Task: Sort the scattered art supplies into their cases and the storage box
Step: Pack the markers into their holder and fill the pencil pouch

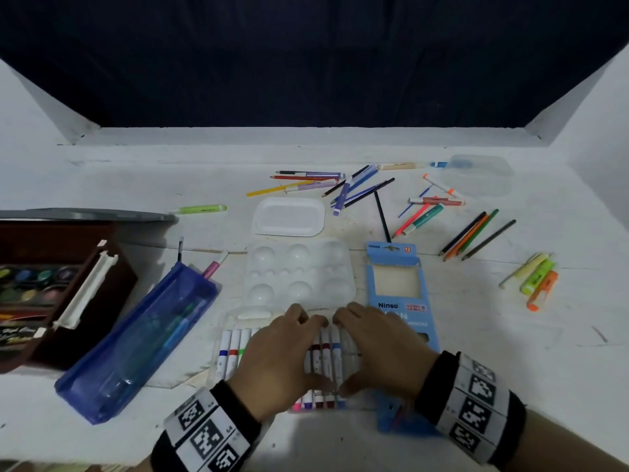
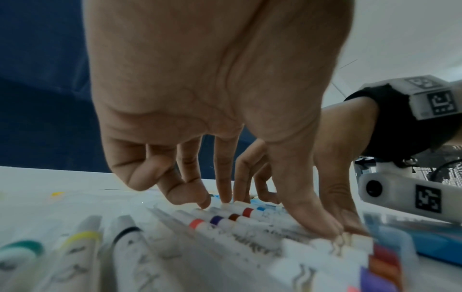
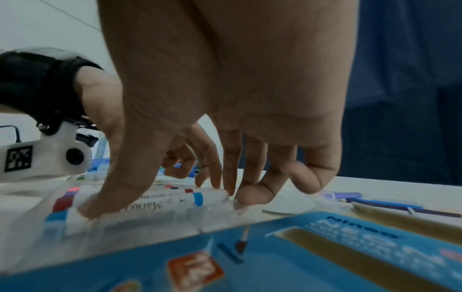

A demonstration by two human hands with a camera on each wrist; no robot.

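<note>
a person's two hands work over a clear plastic marker case (image 1: 223,323) lying near the front edge of a white table (image 1: 119,178). the left hand (image 1: 279,356) and right hand (image 1: 381,349) sit side by side on a row of white-barrelled markers (image 1: 233,352) in the case. on each hand the fingertips touch the far ends and the thumb touches the near ends — the wrist views show the fingers bent down onto the barrels, seemingly nudging them level rather than lifting one. whether either hand truly pinches a marker cannot be told.

the sorting looks partly done. the marker case seems nearly full, with coloured bands showing along the row. a blue pencil pouch (image 1: 136,335) to the left already has pens inside, and a brown box (image 1: 51,294) at the far left holds a paint set.

much is left. the blue pencil box (image 1: 396,287), just right of the case, shows an empty window. loose coloured pencils (image 1: 473,238) lie well apart at the right, with more pens and pencils (image 1: 340,185) scattered at the back. highlighters (image 1: 537,277) sit at the far right, one green highlighter (image 1: 200,209) lies alone at the left. a white paint palette (image 1: 296,270) and a small white tray (image 1: 289,216) rest in the middle — not yet put away.
</note>
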